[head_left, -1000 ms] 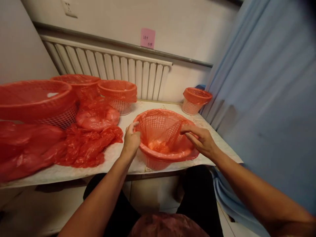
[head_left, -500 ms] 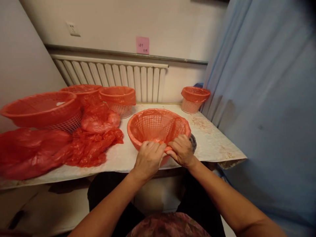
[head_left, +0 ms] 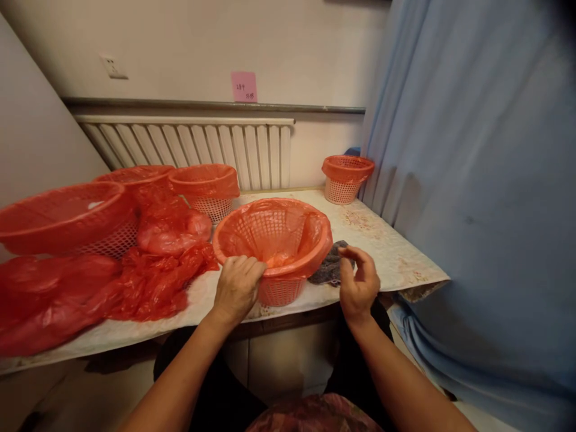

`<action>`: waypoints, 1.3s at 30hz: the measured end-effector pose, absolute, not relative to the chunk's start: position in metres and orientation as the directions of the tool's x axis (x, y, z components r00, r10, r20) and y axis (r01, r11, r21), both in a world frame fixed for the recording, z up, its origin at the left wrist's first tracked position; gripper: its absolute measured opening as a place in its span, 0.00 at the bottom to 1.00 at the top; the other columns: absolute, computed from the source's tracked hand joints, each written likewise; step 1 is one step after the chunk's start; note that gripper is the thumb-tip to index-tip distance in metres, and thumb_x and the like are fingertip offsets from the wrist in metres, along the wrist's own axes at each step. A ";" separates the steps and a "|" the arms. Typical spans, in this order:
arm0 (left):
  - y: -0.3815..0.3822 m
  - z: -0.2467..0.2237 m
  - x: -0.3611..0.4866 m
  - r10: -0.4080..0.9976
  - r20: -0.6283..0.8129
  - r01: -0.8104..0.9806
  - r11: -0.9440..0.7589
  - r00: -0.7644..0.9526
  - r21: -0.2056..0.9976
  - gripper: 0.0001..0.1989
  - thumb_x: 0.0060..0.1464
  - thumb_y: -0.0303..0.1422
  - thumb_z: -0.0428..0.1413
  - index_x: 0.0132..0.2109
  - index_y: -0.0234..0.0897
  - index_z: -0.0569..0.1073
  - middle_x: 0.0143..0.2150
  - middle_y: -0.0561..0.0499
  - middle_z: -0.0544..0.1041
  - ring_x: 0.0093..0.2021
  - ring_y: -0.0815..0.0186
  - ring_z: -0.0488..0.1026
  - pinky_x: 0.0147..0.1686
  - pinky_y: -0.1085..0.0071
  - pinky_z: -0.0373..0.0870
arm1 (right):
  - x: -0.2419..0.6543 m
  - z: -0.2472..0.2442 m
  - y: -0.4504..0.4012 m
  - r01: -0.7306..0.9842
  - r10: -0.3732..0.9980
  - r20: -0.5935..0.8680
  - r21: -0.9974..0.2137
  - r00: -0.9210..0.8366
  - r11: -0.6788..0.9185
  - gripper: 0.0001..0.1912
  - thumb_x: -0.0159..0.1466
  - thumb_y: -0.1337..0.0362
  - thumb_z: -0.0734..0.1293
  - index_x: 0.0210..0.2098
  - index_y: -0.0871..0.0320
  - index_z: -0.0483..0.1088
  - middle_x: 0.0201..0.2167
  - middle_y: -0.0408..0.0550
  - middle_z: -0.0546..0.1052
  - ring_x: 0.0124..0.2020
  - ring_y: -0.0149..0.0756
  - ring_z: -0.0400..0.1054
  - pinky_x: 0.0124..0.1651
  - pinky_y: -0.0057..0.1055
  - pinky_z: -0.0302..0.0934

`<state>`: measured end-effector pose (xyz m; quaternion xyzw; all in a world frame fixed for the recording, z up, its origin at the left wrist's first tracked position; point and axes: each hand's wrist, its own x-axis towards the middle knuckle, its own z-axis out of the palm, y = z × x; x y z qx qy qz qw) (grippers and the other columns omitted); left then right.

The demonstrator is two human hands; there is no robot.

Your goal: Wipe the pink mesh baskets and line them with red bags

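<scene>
A round plastic basket point(head_left: 281, 292) stands near the front edge of the table, lined with a thin red plastic bag point(head_left: 310, 264) that is folded out over its rim. My left hand point(head_left: 238, 285) grips the lined rim at the front left, fingers over the top. Off to the right of the basket, my right hand point(head_left: 360, 282) is raised with thumb and fingers curved apart and nothing in it. Just behind that hand, a dark grey cloth point(head_left: 327, 267) lies on the table, partly hidden by the basket.
More lined baskets point(head_left: 216, 208) stand at the left, with crumpled red bags point(head_left: 157, 288) before them. Another lined basket point(head_left: 342, 191) is at the back right. A blue curtain point(head_left: 450, 198) borders the right side; a radiator point(head_left: 189, 144) runs behind the table point(head_left: 373, 240).
My right hand has let go of the front rim and moved right, its fingers apart. The left hand has shifted left along the rim. More of the grey cloth shows now.
</scene>
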<state>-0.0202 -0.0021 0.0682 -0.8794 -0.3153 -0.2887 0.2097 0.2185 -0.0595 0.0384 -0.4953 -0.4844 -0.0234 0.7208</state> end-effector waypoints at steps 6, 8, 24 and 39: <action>0.005 0.069 -0.023 0.427 0.623 0.639 -0.753 0.655 -0.155 0.12 0.61 0.25 0.44 0.34 0.37 0.69 0.27 0.50 0.69 0.32 0.62 0.63 0.37 0.64 0.58 | 0.225 0.017 -0.040 -0.426 0.914 0.016 -0.881 0.405 0.204 0.21 0.53 0.48 0.71 0.35 0.58 0.71 0.28 0.46 0.76 0.27 0.32 0.70 0.31 0.30 0.66; 0.004 0.069 -0.021 0.432 0.622 0.638 -0.757 0.653 -0.143 0.11 0.60 0.24 0.44 0.35 0.37 0.70 0.28 0.50 0.69 0.32 0.62 0.62 0.38 0.64 0.58 | 0.222 0.019 -0.037 -0.538 0.961 0.023 -0.824 0.275 0.174 0.22 0.52 0.47 0.72 0.37 0.57 0.71 0.29 0.46 0.76 0.28 0.33 0.71 0.31 0.30 0.67; 0.003 0.068 -0.021 0.439 0.630 0.627 -0.772 0.641 -0.100 0.11 0.61 0.27 0.44 0.35 0.38 0.70 0.27 0.50 0.70 0.31 0.62 0.62 0.38 0.63 0.58 | 0.218 0.007 -0.023 -0.544 0.980 0.012 -0.830 0.199 0.121 0.18 0.48 0.54 0.75 0.28 0.59 0.69 0.19 0.39 0.69 0.20 0.25 0.62 0.24 0.23 0.59; 0.008 0.067 -0.026 0.435 0.623 0.607 -0.790 0.650 -0.082 0.12 0.61 0.25 0.43 0.32 0.36 0.69 0.27 0.50 0.68 0.32 0.63 0.61 0.38 0.63 0.58 | 0.228 0.073 -0.046 0.758 0.527 0.745 -0.044 -0.409 0.650 0.09 0.66 0.62 0.61 0.43 0.56 0.69 0.36 0.50 0.74 0.39 0.38 0.65 0.45 0.38 0.57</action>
